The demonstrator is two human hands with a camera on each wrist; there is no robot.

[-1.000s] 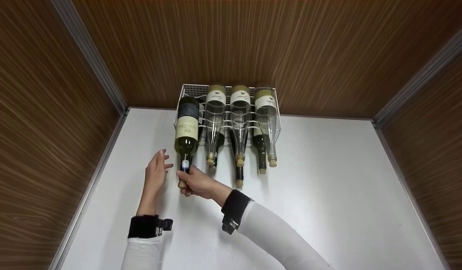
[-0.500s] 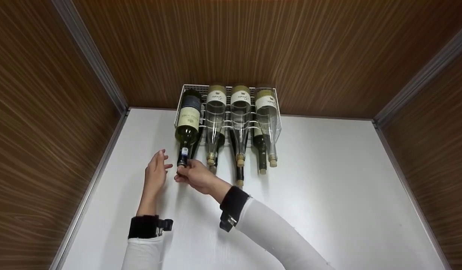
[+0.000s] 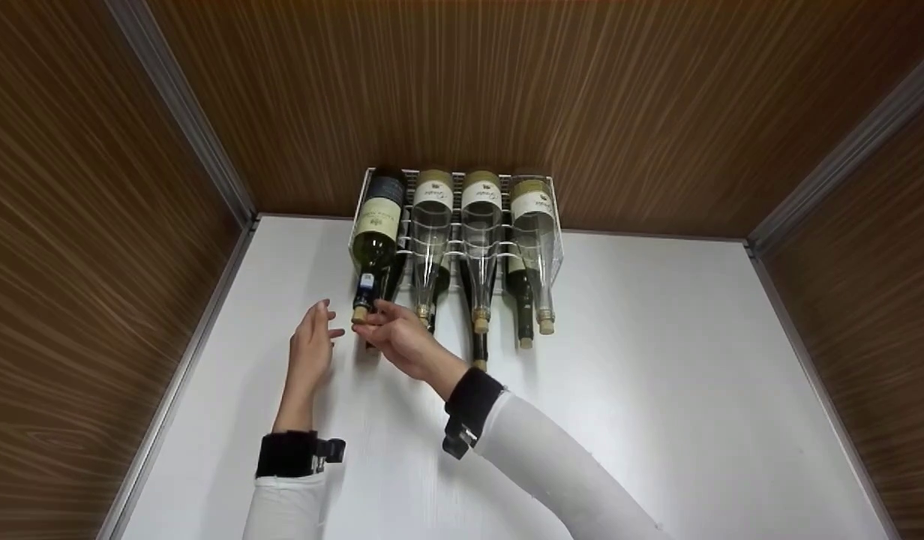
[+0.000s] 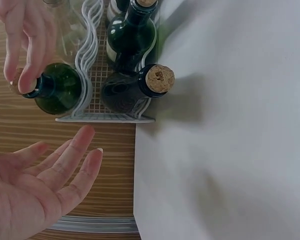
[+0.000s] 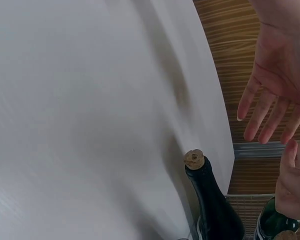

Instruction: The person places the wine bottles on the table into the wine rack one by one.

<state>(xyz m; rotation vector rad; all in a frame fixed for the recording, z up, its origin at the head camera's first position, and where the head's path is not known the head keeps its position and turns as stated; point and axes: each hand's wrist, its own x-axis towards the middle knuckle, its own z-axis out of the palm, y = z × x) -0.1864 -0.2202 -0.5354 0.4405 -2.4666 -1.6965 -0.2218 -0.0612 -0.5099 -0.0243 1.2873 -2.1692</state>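
Observation:
A green wine bottle (image 3: 377,225) with a cream and dark label lies in the upper left slot of a white wire rack (image 3: 558,247), its corked neck toward me. My right hand (image 3: 411,343) is at that neck, with fingertips right beside the cork (image 3: 359,314). In the left wrist view, the extended fingers (image 4: 34,45) of this hand overlap the cork and neck. My left hand (image 3: 312,346) is held to the left of the bottle, fingers spread and holding nothing; its palm (image 5: 280,70) shows in the right wrist view.
Three clear corked bottles (image 3: 481,225) fill the other upper slots. Darker corked bottles (image 3: 520,296) lie in the row below, necks sticking out. The rack stands on a white surface (image 3: 657,360) against a brown wood-grain panel (image 3: 462,82), with similar panels at both sides.
The green bottle has slid farther back into the rack. My right hand has moved up with it, from gripping the neck to fingers loosely beside the cork. The left hand has stayed still.

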